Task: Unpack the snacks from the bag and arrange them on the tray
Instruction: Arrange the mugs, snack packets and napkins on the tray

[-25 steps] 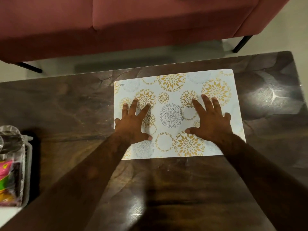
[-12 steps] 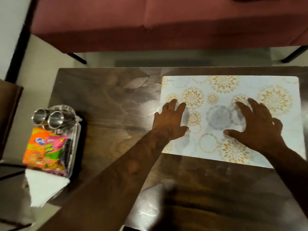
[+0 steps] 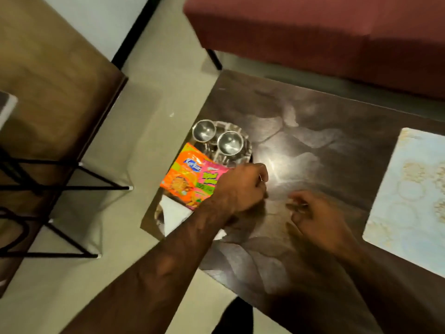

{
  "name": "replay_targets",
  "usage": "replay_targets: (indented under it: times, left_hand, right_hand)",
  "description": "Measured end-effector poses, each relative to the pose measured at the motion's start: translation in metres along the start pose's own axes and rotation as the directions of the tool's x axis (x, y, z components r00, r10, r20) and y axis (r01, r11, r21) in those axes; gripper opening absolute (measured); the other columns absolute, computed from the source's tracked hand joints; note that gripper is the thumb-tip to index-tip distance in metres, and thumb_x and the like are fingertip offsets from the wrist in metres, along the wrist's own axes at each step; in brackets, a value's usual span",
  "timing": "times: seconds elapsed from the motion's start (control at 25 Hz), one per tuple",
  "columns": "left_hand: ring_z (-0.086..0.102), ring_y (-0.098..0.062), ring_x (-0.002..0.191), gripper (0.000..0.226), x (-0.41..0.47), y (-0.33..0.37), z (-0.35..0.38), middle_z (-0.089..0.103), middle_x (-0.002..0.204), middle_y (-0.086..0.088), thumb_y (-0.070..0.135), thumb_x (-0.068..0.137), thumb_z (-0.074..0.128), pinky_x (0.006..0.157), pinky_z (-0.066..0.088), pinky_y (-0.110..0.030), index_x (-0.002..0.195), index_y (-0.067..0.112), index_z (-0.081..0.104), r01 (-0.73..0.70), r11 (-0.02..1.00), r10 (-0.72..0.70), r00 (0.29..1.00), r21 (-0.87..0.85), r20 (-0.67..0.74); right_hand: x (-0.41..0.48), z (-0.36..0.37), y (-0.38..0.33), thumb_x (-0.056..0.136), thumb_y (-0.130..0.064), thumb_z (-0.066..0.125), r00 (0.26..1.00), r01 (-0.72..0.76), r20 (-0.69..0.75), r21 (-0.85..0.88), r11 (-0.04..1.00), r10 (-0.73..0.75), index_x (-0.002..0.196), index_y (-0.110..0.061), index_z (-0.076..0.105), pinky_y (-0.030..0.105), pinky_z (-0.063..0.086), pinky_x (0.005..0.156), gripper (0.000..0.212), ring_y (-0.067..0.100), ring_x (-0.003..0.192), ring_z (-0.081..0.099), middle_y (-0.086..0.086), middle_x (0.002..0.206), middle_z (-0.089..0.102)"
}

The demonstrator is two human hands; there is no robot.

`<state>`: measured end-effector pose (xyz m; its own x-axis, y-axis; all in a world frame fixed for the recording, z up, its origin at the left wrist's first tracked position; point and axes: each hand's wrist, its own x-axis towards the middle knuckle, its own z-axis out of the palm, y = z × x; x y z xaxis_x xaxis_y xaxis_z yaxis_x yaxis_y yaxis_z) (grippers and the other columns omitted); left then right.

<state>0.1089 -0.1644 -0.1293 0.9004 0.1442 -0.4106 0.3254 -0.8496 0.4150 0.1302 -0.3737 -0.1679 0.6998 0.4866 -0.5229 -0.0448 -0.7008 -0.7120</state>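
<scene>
A clear tray (image 3: 247,150) stands on the left corner of the dark table (image 3: 313,121). In it are two steel cups (image 3: 230,142), an orange snack packet (image 3: 179,180), a pink-and-green snack packet (image 3: 209,180) and a white napkin (image 3: 173,213). My left hand (image 3: 243,186) lies over the tray's right rim with the fingers curled; the hand hides whether it grips the rim. My right hand (image 3: 317,218) hovers over bare table just right of the tray, blurred, fingers half bent, holding nothing.
A white placemat with gold flower prints (image 3: 409,189) lies on the table at the right. A red sofa (image 3: 313,32) runs behind the table. A brown side table with black metal legs (image 3: 48,75) stands on the floor to the left.
The view has swung left. Both hands have left the placemat and moved left across the table; the left hand now reaches the tray.
</scene>
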Motion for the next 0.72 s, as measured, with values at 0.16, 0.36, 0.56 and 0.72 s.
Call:
replay_targets:
  times: [0.16,0.36,0.56,0.72]
  left_hand:
    - [0.069,-0.03,0.085,0.021,-0.029,-0.106,-0.054,0.075,0.086,-0.001,0.03,0.08,0.055,0.074,0.055,-0.04,0.097,0.027,0.067,0.175,0.967,-0.23,0.91,-0.183,-0.346]
    - [0.071,-0.028,0.09,0.017,-0.051,-0.242,-0.074,0.076,0.092,-0.003,0.02,0.086,0.055,0.085,0.056,-0.04,0.093,0.02,0.071,0.457,0.775,-0.597,0.755,-0.435,-0.27]
    - [0.071,-0.032,0.093,0.02,-0.049,-0.279,-0.036,0.076,0.1,-0.013,0.011,0.094,0.058,0.088,0.057,-0.046,0.102,0.009,0.076,0.423,0.792,-0.401,0.904,-0.441,0.148]
    - [0.072,-0.037,0.086,0.021,-0.046,-0.284,-0.023,0.073,0.096,-0.02,0.002,0.095,0.055,0.079,0.061,-0.052,0.107,0.005,0.071,0.434,0.694,-0.388,0.898,-0.574,0.209]
  right_hand:
    - [0.04,0.082,-0.072,0.089,-0.005,0.059,0.986,-0.167,0.043,0.19,0.967,0.162,0.11,-0.025,0.063,0.049,0.058,0.076,0.029,0.029,0.08,0.072,0.006,0.09,0.073]
    - [0.065,0.131,-0.095,0.087,0.0,0.061,0.932,-0.354,0.026,0.263,0.897,0.361,0.1,-0.008,0.059,0.053,0.058,0.067,0.016,0.035,0.071,0.067,0.025,0.09,0.071]
    - [0.068,0.15,-0.094,0.093,0.008,0.05,0.855,-0.458,-0.01,0.456,0.763,0.519,0.103,-0.004,0.06,0.033,0.059,0.054,0.019,0.032,0.069,0.072,0.021,0.092,0.071]
    - [0.073,0.158,-0.094,0.101,0.003,0.039,0.837,-0.464,-0.029,0.492,0.737,0.547,0.108,-0.01,0.067,0.051,0.062,0.074,0.031,0.041,0.084,0.073,0.023,0.1,0.075]
